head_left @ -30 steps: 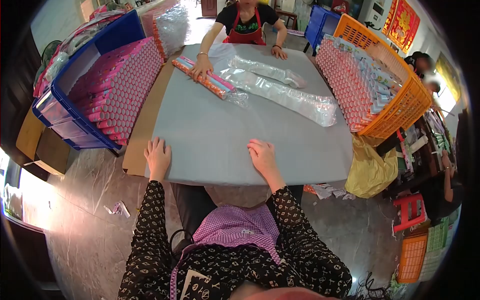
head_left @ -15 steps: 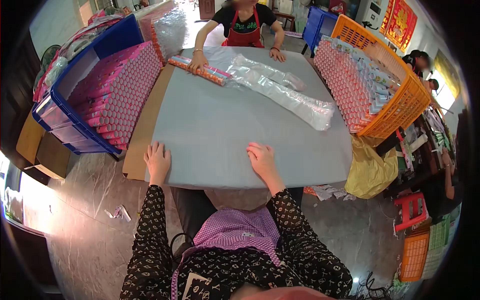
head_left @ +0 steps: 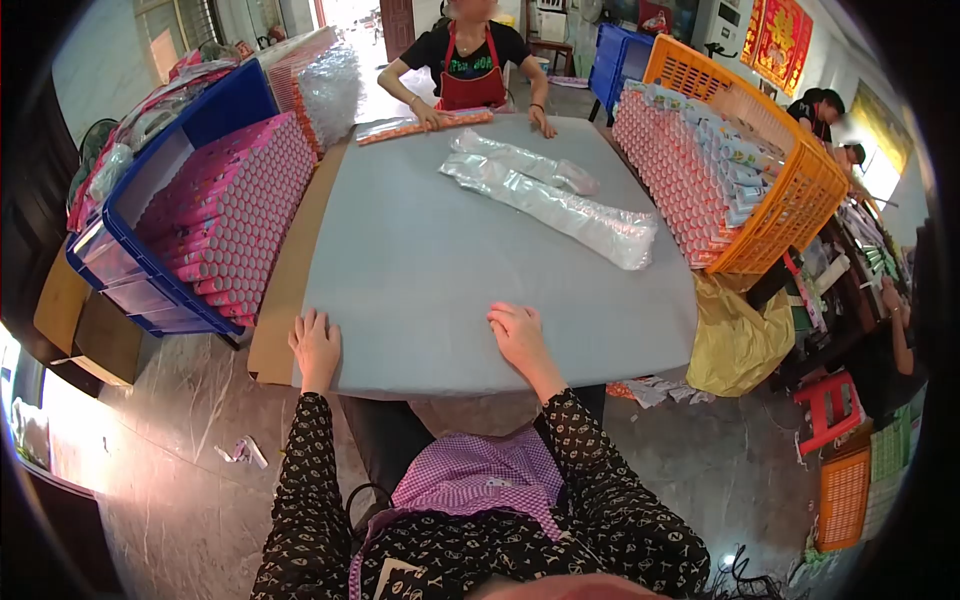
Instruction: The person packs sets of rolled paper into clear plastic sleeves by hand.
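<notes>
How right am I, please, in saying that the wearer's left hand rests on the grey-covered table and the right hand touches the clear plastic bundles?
Only the last part is wrong: in the head view, the bare right hand rests on the grey-covered table, apart from the clear plastic bundles.

Bright, mixed light. Far doorway (head_left: 345,14) and right-hand window (head_left: 885,165) blew out; glare hit left floor (head_left: 125,440). Clear plastic (head_left: 560,205) glinted; tabletop (head_left: 420,270) looked evenly lit. Fisheye bent edges, corners went black. Tabletop mostly sharp.
</notes>
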A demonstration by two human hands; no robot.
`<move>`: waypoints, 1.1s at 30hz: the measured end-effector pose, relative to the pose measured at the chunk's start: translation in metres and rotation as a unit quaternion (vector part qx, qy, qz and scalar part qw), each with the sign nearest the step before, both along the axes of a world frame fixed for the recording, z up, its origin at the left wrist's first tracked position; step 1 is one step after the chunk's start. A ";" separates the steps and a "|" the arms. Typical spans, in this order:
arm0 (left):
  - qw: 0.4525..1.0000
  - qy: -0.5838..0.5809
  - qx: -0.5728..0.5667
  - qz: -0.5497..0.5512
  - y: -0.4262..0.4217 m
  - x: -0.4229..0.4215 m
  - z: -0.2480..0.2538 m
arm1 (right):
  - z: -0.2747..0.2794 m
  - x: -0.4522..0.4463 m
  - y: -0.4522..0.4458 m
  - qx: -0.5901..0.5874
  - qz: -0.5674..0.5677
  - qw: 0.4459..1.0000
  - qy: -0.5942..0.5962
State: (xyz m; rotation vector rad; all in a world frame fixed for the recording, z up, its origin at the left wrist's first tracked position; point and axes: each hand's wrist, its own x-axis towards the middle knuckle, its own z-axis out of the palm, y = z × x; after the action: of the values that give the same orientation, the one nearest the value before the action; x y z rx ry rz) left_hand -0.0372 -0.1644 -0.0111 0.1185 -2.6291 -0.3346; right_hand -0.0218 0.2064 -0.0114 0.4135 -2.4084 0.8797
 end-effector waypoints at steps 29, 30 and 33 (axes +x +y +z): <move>0.999 -0.026 -0.022 -0.002 0.003 0.000 0.006 | 0.002 -0.026 0.052 0.003 -0.005 1.000 -0.028; 0.999 -0.028 -0.020 0.005 0.003 -0.001 0.005 | -0.001 -0.025 0.053 -0.002 0.001 1.000 -0.010; 0.999 -0.030 -0.016 0.009 0.004 0.000 0.003 | -0.002 -0.023 0.054 0.007 -0.002 1.000 0.000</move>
State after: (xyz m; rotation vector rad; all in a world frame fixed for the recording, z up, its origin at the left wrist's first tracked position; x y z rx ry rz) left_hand -0.0369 -0.1608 -0.0081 0.1441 -2.6893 -0.2864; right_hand -0.0448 0.2601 -0.0138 0.4146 -2.4154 0.8618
